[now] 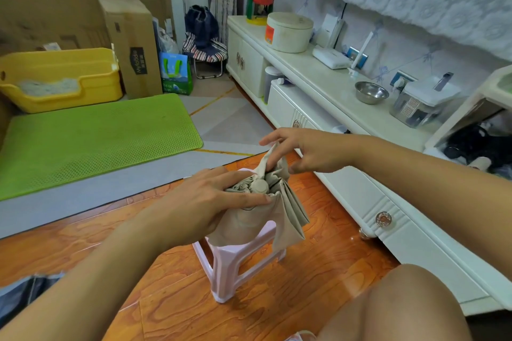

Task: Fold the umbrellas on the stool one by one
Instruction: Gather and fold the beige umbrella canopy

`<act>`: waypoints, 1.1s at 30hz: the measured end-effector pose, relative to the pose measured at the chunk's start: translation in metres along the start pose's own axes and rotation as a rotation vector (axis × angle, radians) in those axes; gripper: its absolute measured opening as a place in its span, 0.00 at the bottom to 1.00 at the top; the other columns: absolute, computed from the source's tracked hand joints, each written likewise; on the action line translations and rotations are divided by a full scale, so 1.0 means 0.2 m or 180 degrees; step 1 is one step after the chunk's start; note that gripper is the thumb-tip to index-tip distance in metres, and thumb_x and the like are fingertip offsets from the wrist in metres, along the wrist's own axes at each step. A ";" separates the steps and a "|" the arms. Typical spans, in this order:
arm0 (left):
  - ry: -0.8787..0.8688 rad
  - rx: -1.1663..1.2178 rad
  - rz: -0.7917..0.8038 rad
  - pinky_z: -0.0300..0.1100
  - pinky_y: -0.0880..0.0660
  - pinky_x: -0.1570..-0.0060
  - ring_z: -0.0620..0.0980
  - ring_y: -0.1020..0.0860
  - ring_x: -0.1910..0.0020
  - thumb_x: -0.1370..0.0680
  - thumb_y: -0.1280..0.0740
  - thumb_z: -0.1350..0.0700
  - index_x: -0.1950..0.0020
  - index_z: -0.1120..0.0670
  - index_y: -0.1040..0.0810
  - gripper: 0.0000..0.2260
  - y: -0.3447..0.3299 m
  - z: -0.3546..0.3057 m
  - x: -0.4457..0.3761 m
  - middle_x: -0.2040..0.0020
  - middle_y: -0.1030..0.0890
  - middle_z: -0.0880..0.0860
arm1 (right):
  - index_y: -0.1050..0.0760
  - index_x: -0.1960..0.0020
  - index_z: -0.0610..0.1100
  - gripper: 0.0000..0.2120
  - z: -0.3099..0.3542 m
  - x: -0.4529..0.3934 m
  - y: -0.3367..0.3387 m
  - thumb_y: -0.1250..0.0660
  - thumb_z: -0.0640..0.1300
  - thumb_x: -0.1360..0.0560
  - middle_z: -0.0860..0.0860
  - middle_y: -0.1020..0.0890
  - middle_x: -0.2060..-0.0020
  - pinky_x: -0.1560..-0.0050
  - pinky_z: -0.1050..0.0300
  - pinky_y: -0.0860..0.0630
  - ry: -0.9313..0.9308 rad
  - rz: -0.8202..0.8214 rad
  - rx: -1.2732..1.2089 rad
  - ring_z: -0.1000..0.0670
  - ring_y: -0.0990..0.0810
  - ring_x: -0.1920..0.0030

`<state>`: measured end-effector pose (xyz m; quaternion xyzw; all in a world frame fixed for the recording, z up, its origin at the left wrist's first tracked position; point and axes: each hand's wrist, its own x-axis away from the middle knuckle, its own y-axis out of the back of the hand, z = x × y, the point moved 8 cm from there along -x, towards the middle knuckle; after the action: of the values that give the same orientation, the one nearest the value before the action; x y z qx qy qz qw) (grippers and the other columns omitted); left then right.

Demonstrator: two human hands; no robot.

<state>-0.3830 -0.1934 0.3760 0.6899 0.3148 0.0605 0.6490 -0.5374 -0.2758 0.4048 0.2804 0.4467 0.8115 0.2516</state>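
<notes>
Umbrella: beige, held upright over the pink stool.
Left hand: fingers curled round its bundled canopy.
Right hand: at 1 o'clock, fingers pinching a fabric flap.

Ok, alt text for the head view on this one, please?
A person's left hand grips a beige folding umbrella above a pale pink plastic stool, while the right hand pinches one canopy flap upward. Wooden floor, with a white cabinet on the right.

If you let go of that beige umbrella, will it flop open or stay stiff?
Probably flop: the beige umbrella shows loose cloth folds hanging limp beside the left hand. The right hand pinches a flap that bends easily. It looks light.
</notes>
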 end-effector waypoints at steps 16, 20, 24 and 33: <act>0.0062 0.0036 0.0068 0.44 0.30 0.46 0.50 0.28 0.44 0.17 0.38 0.59 0.26 0.34 0.30 0.25 -0.01 0.02 0.00 0.26 0.29 0.48 | 0.25 0.41 0.47 0.18 0.11 0.01 0.16 0.28 0.33 0.27 0.47 0.35 0.23 0.35 0.49 0.29 0.0739 -0.0188 0.2312 0.43 0.33 0.26; 0.0088 0.0027 0.0033 0.46 0.28 0.46 0.52 0.27 0.43 0.17 0.37 0.59 0.26 0.34 0.31 0.25 -0.02 0.01 0.00 0.26 0.29 0.49 | 0.22 0.47 0.44 0.22 0.07 -0.01 0.18 0.41 0.22 0.29 0.49 0.33 0.25 0.38 0.59 0.28 0.0213 -0.0350 0.1096 0.52 0.30 0.29; 0.0255 0.0139 -0.0107 0.50 0.25 0.43 0.55 0.25 0.37 0.16 0.37 0.54 0.25 0.34 0.32 0.23 -0.01 0.04 0.02 0.25 0.30 0.51 | 0.26 0.45 0.45 0.07 -0.04 0.08 0.21 0.32 0.43 0.21 0.49 0.21 0.47 0.46 0.49 0.20 -0.0759 -0.1740 -0.0350 0.48 0.19 0.48; 0.0626 0.0094 0.0002 0.47 0.24 0.53 0.56 0.23 0.45 0.20 0.44 0.52 0.28 0.32 0.30 0.23 -0.07 0.09 0.01 0.31 0.28 0.55 | 0.34 0.27 0.60 0.37 0.11 0.13 -0.36 0.22 0.57 0.31 0.63 0.22 0.36 0.34 0.51 0.25 -0.0958 -0.0857 -0.1404 0.62 0.23 0.37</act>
<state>-0.3785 -0.2081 0.3590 0.6902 0.3777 0.1234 0.6047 -0.5297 -0.2128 0.3575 0.2744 0.2504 0.7976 0.4752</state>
